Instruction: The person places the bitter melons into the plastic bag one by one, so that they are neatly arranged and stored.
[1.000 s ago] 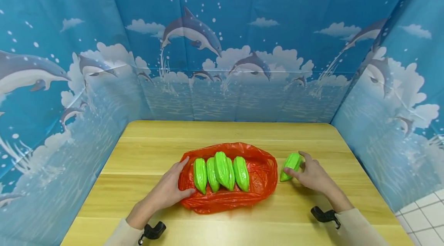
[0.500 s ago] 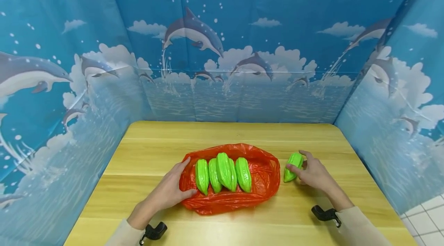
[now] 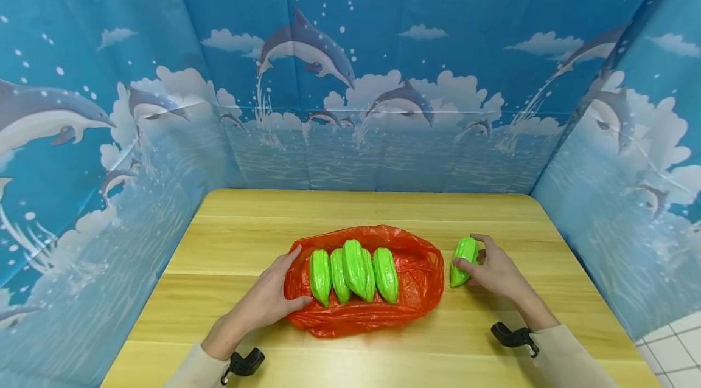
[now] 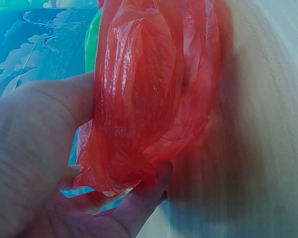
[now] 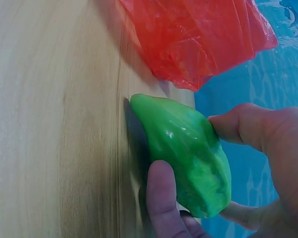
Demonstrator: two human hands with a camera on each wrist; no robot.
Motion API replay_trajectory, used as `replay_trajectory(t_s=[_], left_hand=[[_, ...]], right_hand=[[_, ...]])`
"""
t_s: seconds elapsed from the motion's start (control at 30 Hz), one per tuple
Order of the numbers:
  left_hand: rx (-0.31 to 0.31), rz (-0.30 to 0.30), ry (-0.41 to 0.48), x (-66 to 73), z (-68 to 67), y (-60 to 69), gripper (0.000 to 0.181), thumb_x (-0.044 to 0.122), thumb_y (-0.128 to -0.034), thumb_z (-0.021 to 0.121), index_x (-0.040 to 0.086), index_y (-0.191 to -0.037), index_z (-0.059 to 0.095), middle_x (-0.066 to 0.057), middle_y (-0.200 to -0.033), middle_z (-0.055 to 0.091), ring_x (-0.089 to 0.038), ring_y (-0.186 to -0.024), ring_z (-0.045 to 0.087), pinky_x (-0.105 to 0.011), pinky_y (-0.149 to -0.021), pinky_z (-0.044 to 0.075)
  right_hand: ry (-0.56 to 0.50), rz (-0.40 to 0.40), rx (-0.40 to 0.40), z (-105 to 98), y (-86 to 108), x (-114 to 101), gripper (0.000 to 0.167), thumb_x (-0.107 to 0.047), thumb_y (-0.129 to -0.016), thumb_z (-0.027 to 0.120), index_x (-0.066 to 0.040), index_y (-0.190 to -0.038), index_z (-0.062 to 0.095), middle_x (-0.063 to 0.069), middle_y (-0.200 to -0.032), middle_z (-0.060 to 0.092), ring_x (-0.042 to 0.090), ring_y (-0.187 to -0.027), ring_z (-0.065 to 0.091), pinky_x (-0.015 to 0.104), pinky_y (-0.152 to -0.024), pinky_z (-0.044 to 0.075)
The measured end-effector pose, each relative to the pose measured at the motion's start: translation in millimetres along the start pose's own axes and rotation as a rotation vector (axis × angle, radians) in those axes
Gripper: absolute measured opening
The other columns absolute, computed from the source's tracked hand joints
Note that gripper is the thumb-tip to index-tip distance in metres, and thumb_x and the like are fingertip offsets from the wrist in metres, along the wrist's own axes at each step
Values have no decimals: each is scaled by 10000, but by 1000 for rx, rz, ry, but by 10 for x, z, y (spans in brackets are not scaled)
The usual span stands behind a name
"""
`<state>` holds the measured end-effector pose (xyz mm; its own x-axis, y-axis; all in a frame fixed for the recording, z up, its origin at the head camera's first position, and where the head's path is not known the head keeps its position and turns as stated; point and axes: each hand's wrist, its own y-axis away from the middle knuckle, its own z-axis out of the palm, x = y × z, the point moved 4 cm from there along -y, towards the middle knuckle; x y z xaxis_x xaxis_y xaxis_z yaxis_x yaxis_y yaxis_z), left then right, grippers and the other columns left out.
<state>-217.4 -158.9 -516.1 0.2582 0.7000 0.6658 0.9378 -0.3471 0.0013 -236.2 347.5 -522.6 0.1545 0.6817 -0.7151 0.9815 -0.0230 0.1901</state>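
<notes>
An open red plastic bag (image 3: 411, 278) lies on the table with several green star fruit (image 3: 385, 275) side by side in it. My left hand (image 3: 268, 294) holds the bag's left end between thumb and fingers; up close, the left wrist view shows the crinkled red bag (image 4: 139, 89) in that grasp. To the right of the bag, my right hand (image 3: 495, 269) grips another star fruit (image 3: 464, 261) between thumb and fingers. In the right wrist view this star fruit (image 5: 184, 148) is beside the bag, its pointed end low over the wood. Whether it touches the table I cannot tell.
The wooden table (image 3: 350, 370) carries the bag and fruit. A blue dolphin-print curtain (image 3: 350, 151) hangs along its back and both sides. Each wrist bears a black camera mount, such as the right mount (image 3: 512, 335).
The star fruit in my right hand has turned slightly more upright and sits a little farther from the bag. My left hand stays on the bag. The head view has shifted slightly.
</notes>
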Motion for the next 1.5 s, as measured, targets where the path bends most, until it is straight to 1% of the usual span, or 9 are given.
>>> replay_trajectory(t_s=[0.1,0.23,0.33,0.57,0.77,0.97,1.17,1.3,1.5], left_hand=[[-3,0,2,-9,3,-1,1141,347,-935,997,88,-1838,349,-267,-1846,434,-545,-1683,462,-755,-1340,442],[-3,2,7,-10,2,-1,1142,339,-933,999,85,-1838,349,-263,-1844,439,-538,-1679,472,-745,-1343,444],[-1,5,9,-7,-4,-3,1146,337,-931,1000,83,-1838,347,-260,-1843,442,-535,-1676,477,-743,-1343,446],[-2,-1,7,-14,2,-1,1139,333,-935,994,78,-1837,347,-261,-1842,442,-533,-1680,472,-741,-1348,442],[-1,-3,14,-23,22,11,1135,343,-940,992,72,-1835,349,-268,-1842,439,-537,-1682,469,-740,-1352,435],[4,-5,16,-31,15,14,1137,343,-939,993,79,-1837,347,-270,-1841,439,-541,-1682,467,-742,-1352,434],[0,-6,16,-26,4,8,1138,346,-944,988,86,-1842,338,-271,-1849,426,-546,-1688,456,-750,-1352,427],[-3,-11,12,-29,4,2,1135,355,-949,983,94,-1844,336,-261,-1854,425,-543,-1693,451,-753,-1353,425],[-4,-13,7,-35,-1,2,1133,360,-949,983,91,-1842,341,-253,-1853,431,-539,-1694,450,-752,-1353,427]], right_hand=[[7,1,-2,-11,10,-26,1023,-371,-1140,775,104,-1806,159,483,-1485,572,249,-894,821,425,-788,711],[35,1,2,-28,33,-77,1037,-426,-1148,750,76,-1822,141,498,-1559,532,245,-839,837,572,-943,684],[47,-4,8,-40,50,-118,1042,-453,-1150,739,53,-1832,135,490,-1592,511,240,-819,840,620,-1001,656],[5,-17,9,-72,118,-201,1040,-429,-1137,764,32,-1837,148,475,-1606,492,255,-826,834,497,-882,687],[7,-45,20,-113,143,-266,998,-368,-1148,755,15,-1843,150,485,-1588,500,276,-826,829,449,-810,690],[-12,-73,26,-119,161,-341,963,-345,-1163,735,9,-1846,157,460,-1542,545,294,-840,827,477,-816,703],[-23,-82,22,-146,191,-432,948,-336,-1177,708,2,-1852,135,459,-1590,515,301,-885,834,501,-837,718],[-28,-94,22,-165,218,-508,959,-337,-1173,715,-17,-1859,127,456,-1648,483,281,-943,825,479,-819,723],[-29,-119,29,-163,252,-601,945,-306,-1168,727,-12,-1855,148,445,-1634,498,272,-991,821,445,-788,733]])
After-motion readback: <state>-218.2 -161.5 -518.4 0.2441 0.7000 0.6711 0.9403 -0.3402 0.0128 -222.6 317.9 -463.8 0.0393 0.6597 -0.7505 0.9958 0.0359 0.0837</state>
